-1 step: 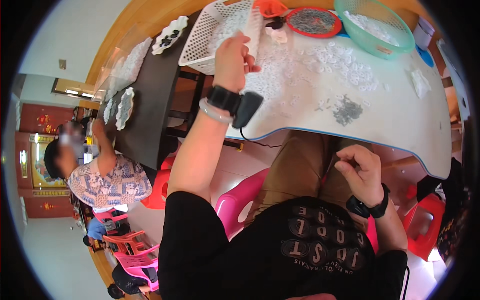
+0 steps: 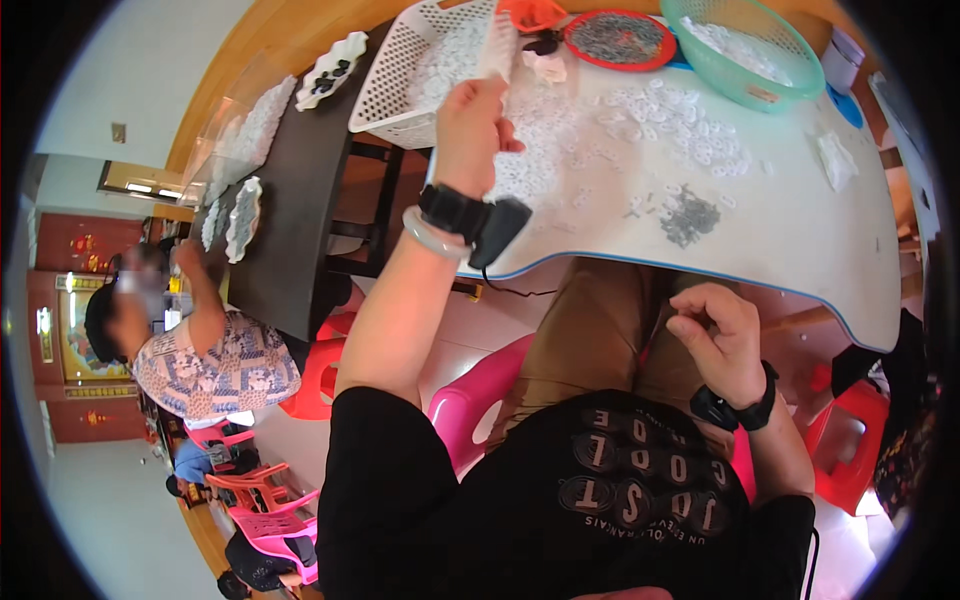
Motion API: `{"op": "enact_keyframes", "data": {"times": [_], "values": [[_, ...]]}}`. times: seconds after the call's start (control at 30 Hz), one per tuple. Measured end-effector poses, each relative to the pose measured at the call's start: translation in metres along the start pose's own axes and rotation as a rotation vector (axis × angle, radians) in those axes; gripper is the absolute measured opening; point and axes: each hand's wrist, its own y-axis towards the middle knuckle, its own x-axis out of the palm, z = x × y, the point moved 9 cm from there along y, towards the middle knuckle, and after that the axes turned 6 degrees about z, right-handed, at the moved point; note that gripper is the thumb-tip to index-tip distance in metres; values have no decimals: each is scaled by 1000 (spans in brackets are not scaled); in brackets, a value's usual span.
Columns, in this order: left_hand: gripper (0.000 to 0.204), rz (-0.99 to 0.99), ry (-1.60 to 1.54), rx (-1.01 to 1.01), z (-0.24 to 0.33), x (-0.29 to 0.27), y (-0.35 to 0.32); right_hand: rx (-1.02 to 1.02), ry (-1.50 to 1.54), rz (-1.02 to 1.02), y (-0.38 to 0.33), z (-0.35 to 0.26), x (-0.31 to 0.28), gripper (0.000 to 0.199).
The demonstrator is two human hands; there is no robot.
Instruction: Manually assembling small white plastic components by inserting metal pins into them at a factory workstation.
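My worktop [image 2: 800,240] looks smooth, faintly glossy; at its far left corner, the basket [image 2: 385,97] is white plastic; at its far edge, the basin [image 2: 806,82] is translucent plastic. White pieces [image 2: 524,165] towards the left edge look smooth, plastic too.

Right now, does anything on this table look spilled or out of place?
Small white pieces lie loose across the table, which looks like a spill, though possibly intended. A few grey bits sit apart from their grey pile. A crumpled white item lies alone toward the right, perhaps a stray wrapper. Nothing looks tipped over.
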Motion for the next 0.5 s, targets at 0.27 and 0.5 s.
{"op": "enact_keyframes", "data": {"times": [0.27,0.5], "values": [[22,-150,572,711,-29,80,-109,8,-69,138,7,13,-32,12],[43,-247,707,963,-26,118,-141,154,-63,246,16,52,-71,7]]}}
